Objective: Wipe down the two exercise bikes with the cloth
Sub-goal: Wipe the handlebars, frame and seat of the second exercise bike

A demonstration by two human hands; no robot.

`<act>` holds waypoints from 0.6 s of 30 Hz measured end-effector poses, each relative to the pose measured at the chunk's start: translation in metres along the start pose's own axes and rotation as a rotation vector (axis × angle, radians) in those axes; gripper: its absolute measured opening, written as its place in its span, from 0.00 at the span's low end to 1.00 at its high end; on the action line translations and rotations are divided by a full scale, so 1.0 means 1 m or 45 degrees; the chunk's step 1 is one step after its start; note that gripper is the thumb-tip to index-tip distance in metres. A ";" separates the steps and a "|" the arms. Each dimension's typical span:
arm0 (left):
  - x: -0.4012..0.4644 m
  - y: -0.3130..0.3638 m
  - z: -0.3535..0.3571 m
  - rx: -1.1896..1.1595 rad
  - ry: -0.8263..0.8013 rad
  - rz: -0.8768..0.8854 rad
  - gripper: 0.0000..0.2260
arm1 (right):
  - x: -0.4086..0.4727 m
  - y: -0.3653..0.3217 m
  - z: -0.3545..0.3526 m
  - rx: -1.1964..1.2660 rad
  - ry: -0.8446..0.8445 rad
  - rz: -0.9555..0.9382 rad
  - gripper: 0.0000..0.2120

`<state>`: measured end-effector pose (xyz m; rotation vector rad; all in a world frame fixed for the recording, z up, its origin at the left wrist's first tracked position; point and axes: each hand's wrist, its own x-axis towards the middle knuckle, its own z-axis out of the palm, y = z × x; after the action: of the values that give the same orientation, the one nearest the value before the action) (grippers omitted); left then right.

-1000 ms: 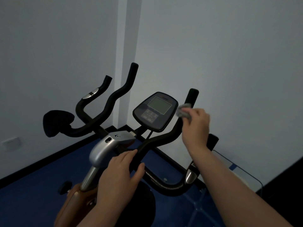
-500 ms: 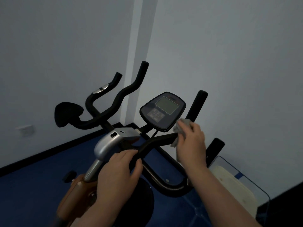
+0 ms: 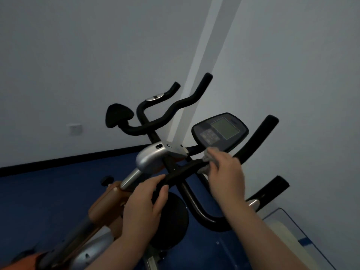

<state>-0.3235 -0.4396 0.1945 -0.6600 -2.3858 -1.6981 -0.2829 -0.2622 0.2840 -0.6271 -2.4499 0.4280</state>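
An exercise bike (image 3: 150, 158) with black foam handlebars, a silver stem and an orange frame stands before me. Its console (image 3: 220, 131) sits at the centre right. My right hand (image 3: 227, 178) grips a small grey cloth (image 3: 207, 160) and presses it on the right handlebar (image 3: 187, 170) just below the console. My left hand (image 3: 144, 205) grips the lower end of that same bar near the stem. A black elbow pad (image 3: 118, 115) sits at the far left of the bars.
White walls meet in a corner behind the bike, with a wall socket (image 3: 75, 129) at the left. The floor (image 3: 48, 191) is blue. A clear sheet over a pale object (image 3: 286, 230) lies at the lower right.
My right hand has slid the cloth down the right handlebar from its upper grip to the bend below the console. The left hand kept its grip. The view has shifted left.
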 end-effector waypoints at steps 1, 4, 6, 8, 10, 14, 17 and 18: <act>-0.001 0.000 0.000 -0.001 0.010 -0.013 0.17 | -0.012 -0.008 0.011 0.026 -0.026 -0.048 0.18; -0.003 -0.002 0.000 -0.002 0.024 -0.036 0.18 | -0.039 -0.030 0.032 0.176 -0.343 -0.332 0.17; -0.004 -0.003 0.000 0.010 0.037 -0.055 0.21 | -0.025 -0.033 0.025 0.332 -0.582 -0.363 0.17; -0.005 -0.001 0.000 0.016 0.066 -0.073 0.23 | 0.001 -0.026 0.007 0.409 -0.557 -0.272 0.18; -0.006 0.000 -0.001 0.024 0.085 -0.088 0.23 | 0.018 -0.010 -0.006 0.229 -0.288 -0.239 0.18; -0.007 0.000 0.000 0.048 0.102 -0.106 0.20 | -0.002 -0.005 0.008 0.038 -0.103 -0.146 0.17; -0.006 0.001 -0.001 0.060 0.091 -0.100 0.21 | -0.031 -0.018 0.026 0.184 -0.269 -0.337 0.17; -0.006 0.002 -0.001 0.076 0.084 -0.089 0.21 | -0.033 -0.019 0.025 0.256 -0.362 -0.384 0.17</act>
<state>-0.3176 -0.4421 0.1943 -0.5093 -2.4298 -1.6409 -0.2805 -0.2991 0.2578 -0.1135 -2.6646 0.6658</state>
